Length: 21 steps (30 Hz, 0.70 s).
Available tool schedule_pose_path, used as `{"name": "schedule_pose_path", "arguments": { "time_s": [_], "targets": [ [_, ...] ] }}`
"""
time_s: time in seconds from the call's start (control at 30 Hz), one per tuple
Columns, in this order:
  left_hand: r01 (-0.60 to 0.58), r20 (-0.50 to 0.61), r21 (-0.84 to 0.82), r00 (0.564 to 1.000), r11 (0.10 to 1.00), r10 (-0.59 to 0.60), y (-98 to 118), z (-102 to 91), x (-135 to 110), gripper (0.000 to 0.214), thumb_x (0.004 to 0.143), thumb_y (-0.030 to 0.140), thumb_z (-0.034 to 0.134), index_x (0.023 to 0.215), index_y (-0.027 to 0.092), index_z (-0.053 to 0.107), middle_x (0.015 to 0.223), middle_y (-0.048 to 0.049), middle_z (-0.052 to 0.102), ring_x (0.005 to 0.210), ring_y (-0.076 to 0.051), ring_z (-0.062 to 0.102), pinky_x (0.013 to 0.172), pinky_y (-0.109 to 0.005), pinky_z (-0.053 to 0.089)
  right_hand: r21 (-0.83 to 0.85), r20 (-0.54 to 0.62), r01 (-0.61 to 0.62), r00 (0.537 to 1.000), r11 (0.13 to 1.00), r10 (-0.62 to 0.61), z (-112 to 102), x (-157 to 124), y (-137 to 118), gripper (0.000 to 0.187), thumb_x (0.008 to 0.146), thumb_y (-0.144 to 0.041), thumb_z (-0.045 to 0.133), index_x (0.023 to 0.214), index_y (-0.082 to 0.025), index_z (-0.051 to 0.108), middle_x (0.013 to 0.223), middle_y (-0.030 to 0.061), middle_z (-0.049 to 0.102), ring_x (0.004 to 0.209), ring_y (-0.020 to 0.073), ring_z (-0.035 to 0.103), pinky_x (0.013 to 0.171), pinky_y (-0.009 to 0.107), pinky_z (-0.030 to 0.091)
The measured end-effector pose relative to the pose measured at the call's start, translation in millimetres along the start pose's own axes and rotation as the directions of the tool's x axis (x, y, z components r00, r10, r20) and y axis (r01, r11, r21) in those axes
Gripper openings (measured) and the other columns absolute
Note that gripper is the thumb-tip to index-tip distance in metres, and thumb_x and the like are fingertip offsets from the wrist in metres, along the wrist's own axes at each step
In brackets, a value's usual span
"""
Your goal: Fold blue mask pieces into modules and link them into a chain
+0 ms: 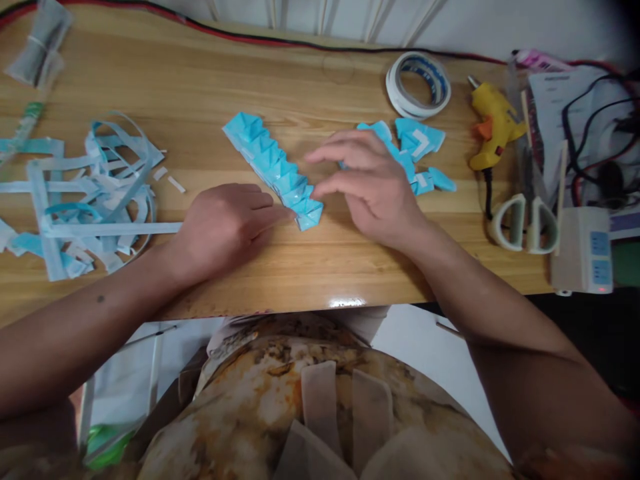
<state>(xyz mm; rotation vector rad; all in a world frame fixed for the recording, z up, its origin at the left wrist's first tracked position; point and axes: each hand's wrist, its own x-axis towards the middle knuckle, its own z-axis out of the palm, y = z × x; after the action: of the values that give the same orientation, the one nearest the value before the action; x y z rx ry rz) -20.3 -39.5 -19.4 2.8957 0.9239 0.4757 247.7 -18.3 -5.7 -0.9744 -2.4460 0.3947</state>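
Observation:
A chain of folded light-blue paper pieces [273, 168] lies diagonally on the wooden table [200, 87]. My left hand [225, 227] rests on the table with fingers curled, its index finger pointing at the chain's near end and touching it. Just right of the chain hovers my right hand [370, 187], fingers stretched out and slightly spread, holding nothing. Behind that hand lies a small heap of loose folded blue pieces [417, 150], partly hidden by the fingers.
A pile of blue and white paper strips [80, 193] lies at the left. At the back right are a tape roll [419, 83], a yellow glue gun [493, 127], scissors [525, 223], a power strip [583, 250] and cables.

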Motion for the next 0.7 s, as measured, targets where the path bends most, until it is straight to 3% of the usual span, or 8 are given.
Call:
{"name": "schedule_pose_path", "arguments": {
  "time_s": [0.1,0.27,0.33,0.4,0.47,0.53,0.63,0.7],
  "targets": [
    [0.069,0.078,-0.016,0.995,0.998,-0.067,0.0,0.7,-1.4,0.035,0.102,0.021,0.045,0.119,0.026,0.076,0.098,-0.0057,0.079,0.086,-0.024,0.07,0.07,-0.034,0.044,-0.037,-0.058,-0.035,0.998,0.999,0.033,-5.4,-0.2,1.3,0.055,0.111,-0.023,0.028,0.092,-0.031,0.078,0.137,0.0016,0.075,0.137,0.0208,0.06,0.12,0.047,0.048],
    [0.059,0.069,-0.004,0.996,0.998,-0.059,0.2,1.1,-1.5,0.035,0.103,0.021,0.045,0.117,0.025,0.076,0.095,-0.0069,0.078,0.085,-0.025,0.07,0.069,-0.034,0.043,-0.046,0.135,0.029,0.991,0.999,-0.023,-1.4,0.2,6.9,0.048,0.11,-0.025,0.036,0.092,-0.025,0.081,0.138,0.0029,0.075,0.139,0.0276,0.06,0.116,0.052,0.048],
    [0.028,0.022,0.002,0.999,1.0,-0.028,-0.3,1.9,-1.2,0.034,0.103,0.021,0.045,0.117,0.023,0.077,0.092,-0.0069,0.078,0.082,-0.024,0.069,0.067,-0.033,0.043,-0.041,0.077,0.049,0.996,0.998,-0.046,-1.4,-0.5,8.8,0.048,0.11,-0.023,0.036,0.092,-0.026,0.081,0.137,0.0023,0.076,0.136,0.0251,0.062,0.114,0.047,0.049],
    [-0.009,-0.045,0.005,0.999,1.0,0.01,-0.9,3.3,-0.9,0.033,0.103,0.02,0.048,0.114,0.02,0.078,0.087,-0.0068,0.076,0.076,-0.024,0.068,0.063,-0.034,0.042,-0.024,-0.056,0.083,0.995,0.996,-0.084,-3.2,-2.0,10.1,0.049,0.109,-0.019,0.036,0.088,-0.03,0.079,0.129,0.0005,0.079,0.128,0.0215,0.065,0.111,0.043,0.05],
    [-0.039,-0.093,0.015,0.995,0.999,0.04,-1.3,5.1,-0.7,0.032,0.102,0.019,0.049,0.112,0.018,0.079,0.082,-0.007,0.075,0.072,-0.024,0.067,0.06,-0.034,0.041,-0.005,-0.164,0.15,0.975,0.989,-0.149,-5.4,-4.1,10.8,0.045,0.107,-0.016,0.041,0.086,-0.031,0.078,0.118,-0.0001,0.081,0.113,0.0192,0.068,0.103,0.04,0.052],
    [-0.041,-0.103,0.024,0.994,0.999,0.043,-1.5,6.5,-0.6,0.031,0.103,0.019,0.049,0.112,0.018,0.079,0.082,-0.0071,0.075,0.072,-0.024,0.066,0.059,-0.035,0.041,0.029,-0.185,0.23,0.958,0.973,-0.221,-6.5,-7.0,11.2,0.04,0.105,-0.012,0.045,0.088,-0.027,0.078,0.107,0.0012,0.081,0.096,0.017,0.069,0.089,0.037,0.053],
    [-0.026,-0.09,0.022,0.996,0.999,0.028,-1.5,6.9,-1.1,0.031,0.103,0.02,0.049,0.114,0.019,0.079,0.084,-0.0066,0.075,0.075,-0.024,0.067,0.061,-0.035,0.042,0.063,-0.028,0.289,0.957,0.955,-0.288,-5.6,-11.8,12.0,0.038,0.102,-0.007,0.046,0.098,-0.023,0.081,0.094,-0.0001,0.079,0.081,0.0128,0.068,0.07,0.029,0.047],
    [-0.03,-0.094,0.013,0.995,0.999,0.031,-1.5,5.5,-1.9,0.03,0.103,0.02,0.05,0.113,0.018,0.078,0.083,-0.0055,0.074,0.074,-0.024,0.066,0.06,-0.035,0.042,0.042,0.111,0.264,0.957,0.964,-0.267,-4.9,-14.1,12.6,0.04,0.102,-0.006,0.046,0.104,-0.025,0.082,0.09,-0.0017,0.077,0.079,0.0115,0.067,0.066,0.027,0.042]
  ]
}}
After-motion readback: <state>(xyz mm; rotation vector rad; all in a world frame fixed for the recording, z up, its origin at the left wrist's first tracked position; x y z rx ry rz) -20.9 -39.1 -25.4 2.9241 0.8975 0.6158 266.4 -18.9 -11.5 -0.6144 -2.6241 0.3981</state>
